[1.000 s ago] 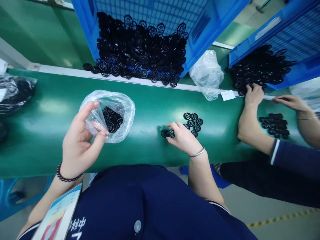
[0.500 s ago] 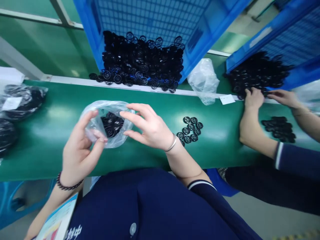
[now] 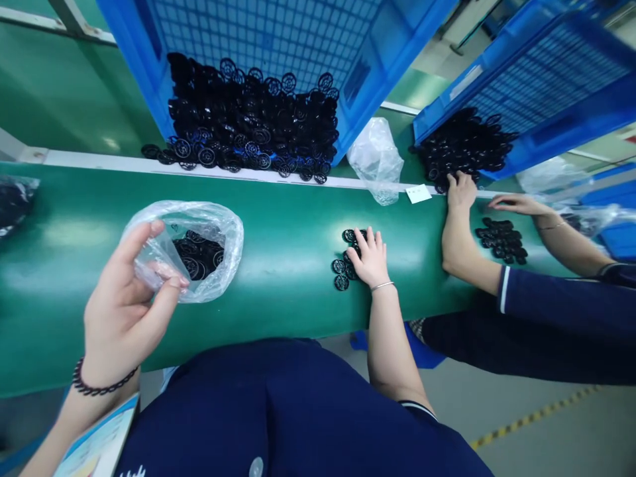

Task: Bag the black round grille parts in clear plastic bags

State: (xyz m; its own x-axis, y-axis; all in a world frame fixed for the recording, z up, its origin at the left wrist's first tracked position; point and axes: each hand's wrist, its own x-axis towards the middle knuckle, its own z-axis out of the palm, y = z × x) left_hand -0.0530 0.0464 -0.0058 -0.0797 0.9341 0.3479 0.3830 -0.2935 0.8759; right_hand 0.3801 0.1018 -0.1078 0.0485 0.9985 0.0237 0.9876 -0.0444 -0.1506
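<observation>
My left hand grips the near left rim of a clear plastic bag, with thumb and fingers closed on the film. The bag's mouth stands wide, and several black spoked discs, like small wheels, lie inside. Over to the right, my right hand rests with fingers spread on a small group of the same black discs on the green table. Its fingers and palm cover part of that group.
A tipped blue crate spills black discs at the table's back edge. Beside it lie a crumpled plastic bag and a white label. At right, a co-worker's hands work by another blue crate. A filled bag is far left.
My right hand has left the bag's rim and moved right, down onto the loose discs. My left hand still holds the bag. The view has shifted to the right.
</observation>
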